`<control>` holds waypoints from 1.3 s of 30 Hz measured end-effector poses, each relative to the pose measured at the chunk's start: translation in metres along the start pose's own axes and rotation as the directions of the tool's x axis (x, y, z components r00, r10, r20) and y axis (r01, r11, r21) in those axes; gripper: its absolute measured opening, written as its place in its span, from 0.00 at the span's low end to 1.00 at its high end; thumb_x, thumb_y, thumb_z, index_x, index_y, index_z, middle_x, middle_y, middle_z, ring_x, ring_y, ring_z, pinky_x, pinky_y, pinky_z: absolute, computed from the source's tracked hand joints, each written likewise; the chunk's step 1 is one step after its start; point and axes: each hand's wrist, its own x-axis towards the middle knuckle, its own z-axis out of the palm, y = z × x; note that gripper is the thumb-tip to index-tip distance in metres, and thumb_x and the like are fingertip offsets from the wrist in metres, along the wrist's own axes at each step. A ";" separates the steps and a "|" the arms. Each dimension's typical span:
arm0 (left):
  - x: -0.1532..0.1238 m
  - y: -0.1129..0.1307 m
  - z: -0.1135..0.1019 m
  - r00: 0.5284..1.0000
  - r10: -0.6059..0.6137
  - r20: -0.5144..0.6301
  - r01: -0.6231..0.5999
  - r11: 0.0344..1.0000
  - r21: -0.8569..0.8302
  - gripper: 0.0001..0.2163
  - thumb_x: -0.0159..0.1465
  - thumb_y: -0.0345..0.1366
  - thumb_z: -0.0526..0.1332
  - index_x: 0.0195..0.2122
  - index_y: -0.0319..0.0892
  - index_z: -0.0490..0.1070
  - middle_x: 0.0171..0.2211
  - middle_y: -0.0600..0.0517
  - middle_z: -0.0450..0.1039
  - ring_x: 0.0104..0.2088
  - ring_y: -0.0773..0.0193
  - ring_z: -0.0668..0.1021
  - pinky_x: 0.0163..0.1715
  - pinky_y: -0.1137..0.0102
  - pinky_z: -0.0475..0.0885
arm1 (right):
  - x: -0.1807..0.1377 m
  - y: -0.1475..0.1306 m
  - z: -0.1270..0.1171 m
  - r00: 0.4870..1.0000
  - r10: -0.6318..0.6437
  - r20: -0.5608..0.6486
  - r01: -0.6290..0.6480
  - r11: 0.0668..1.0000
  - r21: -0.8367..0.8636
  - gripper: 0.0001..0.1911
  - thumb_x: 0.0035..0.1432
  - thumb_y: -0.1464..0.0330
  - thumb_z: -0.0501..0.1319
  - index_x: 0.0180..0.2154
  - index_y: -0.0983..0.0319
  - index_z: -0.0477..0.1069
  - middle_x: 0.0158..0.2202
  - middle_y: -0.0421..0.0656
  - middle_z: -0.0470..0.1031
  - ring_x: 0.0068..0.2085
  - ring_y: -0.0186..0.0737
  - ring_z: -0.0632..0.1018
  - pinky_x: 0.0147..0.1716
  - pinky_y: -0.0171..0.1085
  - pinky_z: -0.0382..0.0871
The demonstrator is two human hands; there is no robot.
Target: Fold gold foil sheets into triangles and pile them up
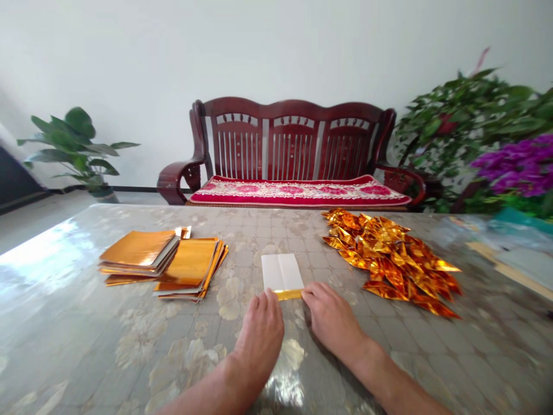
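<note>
A sheet of paper (281, 271), white side up, lies on the table (86, 340) in front of me, its near edge folded over into a narrow gold strip (288, 294). My left hand (260, 334) presses its fingertips on the left end of that strip. At the right end my right hand (332, 320) pinches the fold. Both hands lie low on the tabletop with fingers closed on the paper.
Stacks of flat gold sheets (166, 262) lie to the left. A heap of folded gold pieces (393, 259) is at the right. Behind the table stand a red wooden bench (294, 155), a leafy plant (75, 147) and purple flowers (521, 167).
</note>
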 end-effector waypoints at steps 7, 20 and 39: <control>0.005 -0.005 -0.004 0.998 0.025 0.054 -0.022 0.998 -0.061 0.11 0.63 0.24 0.58 0.45 0.35 0.76 0.38 0.42 0.75 0.38 0.54 0.74 0.36 0.63 0.68 | 0.009 0.022 0.003 0.982 0.187 -0.037 -0.176 0.964 0.198 0.18 0.55 0.81 0.53 0.34 0.60 0.79 0.37 0.43 0.77 0.41 0.39 0.76 0.43 0.34 0.66; 0.011 -0.012 -0.011 0.997 0.043 0.060 -0.030 0.981 -0.194 0.09 0.64 0.24 0.58 0.43 0.37 0.73 0.37 0.45 0.72 0.39 0.54 0.75 0.38 0.61 0.69 | 0.016 0.010 0.008 0.952 0.294 -0.090 -0.264 0.932 0.247 0.06 0.59 0.68 0.61 0.28 0.59 0.71 0.35 0.43 0.74 0.41 0.44 0.73 0.40 0.39 0.63; 0.022 -0.021 0.011 0.885 -0.170 -0.433 -0.197 0.707 -0.680 0.24 0.66 0.25 0.53 0.63 0.45 0.56 0.55 0.45 0.66 0.51 0.61 0.75 0.50 0.66 0.74 | 0.009 0.008 0.003 0.850 -0.056 -0.523 0.232 0.932 0.277 0.10 0.59 0.80 0.53 0.34 0.60 0.68 0.29 0.41 0.73 0.34 0.40 0.74 0.36 0.37 0.66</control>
